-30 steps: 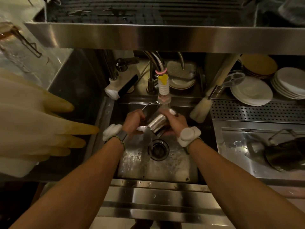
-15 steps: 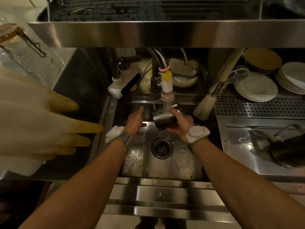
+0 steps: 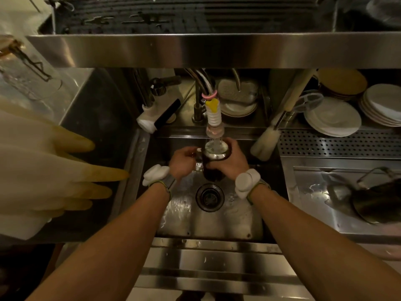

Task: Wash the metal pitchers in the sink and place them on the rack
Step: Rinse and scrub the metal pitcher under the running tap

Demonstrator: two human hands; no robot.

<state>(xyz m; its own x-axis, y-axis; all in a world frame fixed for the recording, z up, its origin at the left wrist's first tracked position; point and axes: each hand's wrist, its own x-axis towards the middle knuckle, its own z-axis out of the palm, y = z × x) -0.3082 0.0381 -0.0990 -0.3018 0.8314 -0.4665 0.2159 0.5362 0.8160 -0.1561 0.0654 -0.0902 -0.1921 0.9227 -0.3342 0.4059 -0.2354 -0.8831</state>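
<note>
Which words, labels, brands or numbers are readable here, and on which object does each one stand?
None can be read. The metal pitcher, the faucet nozzle, the stacked plates and the white wrist devices show no legible text; the picture is dim.

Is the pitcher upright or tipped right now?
Upright. The pitcher has its round mouth facing up under the tap, the right hand wrapped round its body.

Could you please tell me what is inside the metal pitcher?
Water from the faucet nozzle runs into the metal pitcher, leaving a bright, rippling surface near its rim. The glare hides the inner walls and bottom.
</note>
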